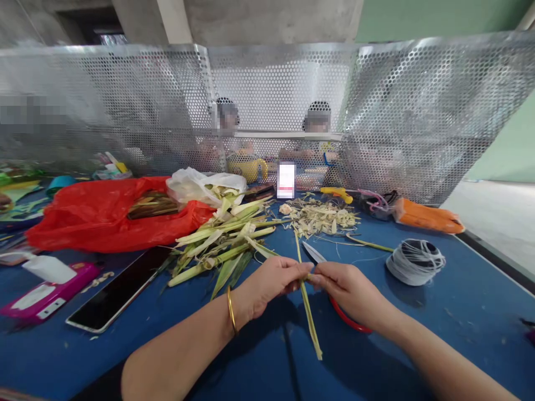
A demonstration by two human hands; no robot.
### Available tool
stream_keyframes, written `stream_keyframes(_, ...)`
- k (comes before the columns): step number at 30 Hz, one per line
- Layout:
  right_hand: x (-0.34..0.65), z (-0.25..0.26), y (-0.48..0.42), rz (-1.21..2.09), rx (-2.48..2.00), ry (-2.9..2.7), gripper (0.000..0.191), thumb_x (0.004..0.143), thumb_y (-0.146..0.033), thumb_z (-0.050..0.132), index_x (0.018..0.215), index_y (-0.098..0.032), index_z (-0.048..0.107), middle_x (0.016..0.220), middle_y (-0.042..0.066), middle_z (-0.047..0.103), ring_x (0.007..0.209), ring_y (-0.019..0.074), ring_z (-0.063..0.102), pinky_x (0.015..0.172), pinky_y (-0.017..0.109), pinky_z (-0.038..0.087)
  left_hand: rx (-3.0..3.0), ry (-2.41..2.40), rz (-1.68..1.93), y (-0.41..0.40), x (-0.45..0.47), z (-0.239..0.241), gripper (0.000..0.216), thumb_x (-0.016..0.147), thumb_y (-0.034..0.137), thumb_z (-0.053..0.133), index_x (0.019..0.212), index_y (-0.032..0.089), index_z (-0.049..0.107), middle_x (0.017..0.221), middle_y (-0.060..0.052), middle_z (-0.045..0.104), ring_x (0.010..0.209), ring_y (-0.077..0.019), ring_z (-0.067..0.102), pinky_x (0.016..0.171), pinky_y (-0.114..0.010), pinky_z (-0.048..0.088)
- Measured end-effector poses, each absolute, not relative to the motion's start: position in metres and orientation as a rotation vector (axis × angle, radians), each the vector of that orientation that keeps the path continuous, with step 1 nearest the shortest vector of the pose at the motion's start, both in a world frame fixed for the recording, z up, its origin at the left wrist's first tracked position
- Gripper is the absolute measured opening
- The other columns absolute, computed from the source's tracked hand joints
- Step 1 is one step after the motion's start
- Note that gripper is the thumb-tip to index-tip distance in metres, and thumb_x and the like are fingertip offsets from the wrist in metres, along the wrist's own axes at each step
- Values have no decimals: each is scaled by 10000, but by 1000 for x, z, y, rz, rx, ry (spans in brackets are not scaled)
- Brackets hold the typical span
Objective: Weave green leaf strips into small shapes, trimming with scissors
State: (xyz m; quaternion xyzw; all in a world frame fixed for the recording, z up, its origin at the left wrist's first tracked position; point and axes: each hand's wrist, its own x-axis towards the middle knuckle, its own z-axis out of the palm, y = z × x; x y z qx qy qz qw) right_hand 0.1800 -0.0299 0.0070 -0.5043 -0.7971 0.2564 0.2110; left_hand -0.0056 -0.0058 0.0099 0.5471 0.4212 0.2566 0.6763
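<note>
My left hand (271,281) and my right hand (346,287) meet over the blue table (460,312), both pinched on one long green leaf strip (308,312). The strip runs from the scraps at the back down past my fingers toward me. A gold bangle sits on my left wrist. Scissors with a red handle (349,322) lie under my right hand, the blade tip (312,252) poking out beyond my fingers. A pile of green leaf strips (221,239) lies just left of my hands.
A red plastic bag (96,214) and a white bag (204,186) lie at the back left. Two phones (119,289) (45,292) rest at the left. A coil of white cord (416,262) is at the right, leaf scraps (321,214) behind. Two people sit beyond the perforated metal screen (418,111).
</note>
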Motion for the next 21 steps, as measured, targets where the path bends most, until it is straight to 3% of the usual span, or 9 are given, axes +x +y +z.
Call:
stream_keyframes(4, 181, 7, -30, 696, -1299, -2242, 291, 931, -268, 429, 699, -181, 581, 686, -11, 608, 657, 119, 537, 618, 215, 365, 1268, 877, 512, -6, -9, 10, 407, 670, 537, 682, 660, 132, 638, 486, 73, 367, 487, -67, 250, 482, -257, 137)
stream_keyframes(10, 182, 6, -25, 460, -1328, -2250, 314, 938, -268, 443, 669, -184, 583, 637, -9, 582, 612, 132, 520, 584, 242, 361, 1206, 859, 489, -5, -8, 6, 422, 614, 542, 734, 639, 144, 596, 460, 91, 337, 445, -49, 224, 460, -254, 109)
stream_keyframes(16, 183, 16, -32, -69, -1221, -2032, 183, 936, -250, 480, 983, -203, 650, 1002, 74, 649, 960, 217, 577, 836, 349, 401, 1036, 980, 634, -5, -5, 1, 440, 669, 563, 689, 744, 131, 644, 581, 0, 600, 485, -83, 493, 470, -210, 301)
stream_keyframes(21, 175, 23, -46, -264, -990, -2202, 210, 922, -148, 462, 1033, -194, 635, 885, 54, 659, 818, 181, 583, 773, 338, 383, 840, 911, 712, -3, -5, 0, 344, 706, 447, 703, 782, 114, 664, 740, -59, 679, 634, -132, 612, 586, -234, 430)
